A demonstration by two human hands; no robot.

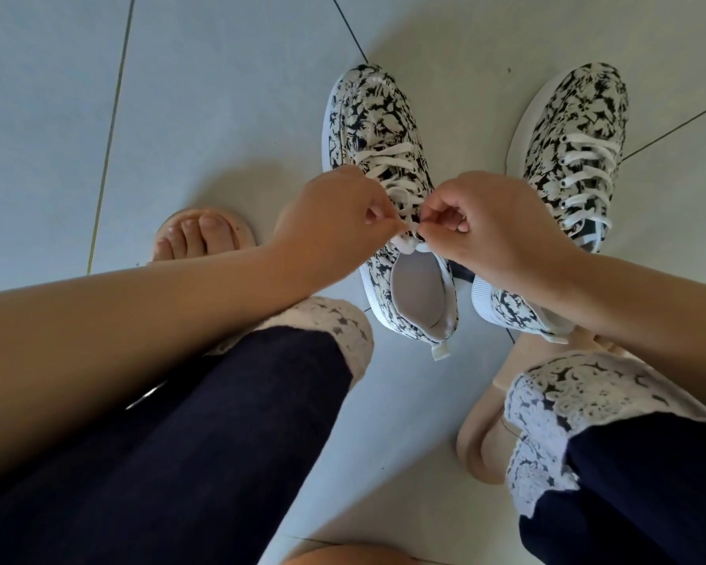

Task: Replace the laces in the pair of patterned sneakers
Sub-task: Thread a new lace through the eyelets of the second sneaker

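Two sneakers: both stand on the tiled floor (221,95), the right-hand sneaker (575,157) already laced.
Left hand (335,222): you pinch one white lace (396,193) end.
Right hand (494,226): you pinch the other end, knuckles nearly touching.
Near sneaker (388,189): laced to the top eyelets.
Advice: pull both ends evenly, keep the lace flat, then knot over the tongue.

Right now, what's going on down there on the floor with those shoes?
A seated person leans over two black-and-white floral-patterned sneakers on the pale tiled floor. The left hand and right hand meet over the top eyelets of the left-hand sneaker, each pinching its flat white lace, apparently tying or untying it. The right-hand sneaker stands untouched beside it, laced with a white lace. Whether these laces are old or new, I cannot tell.
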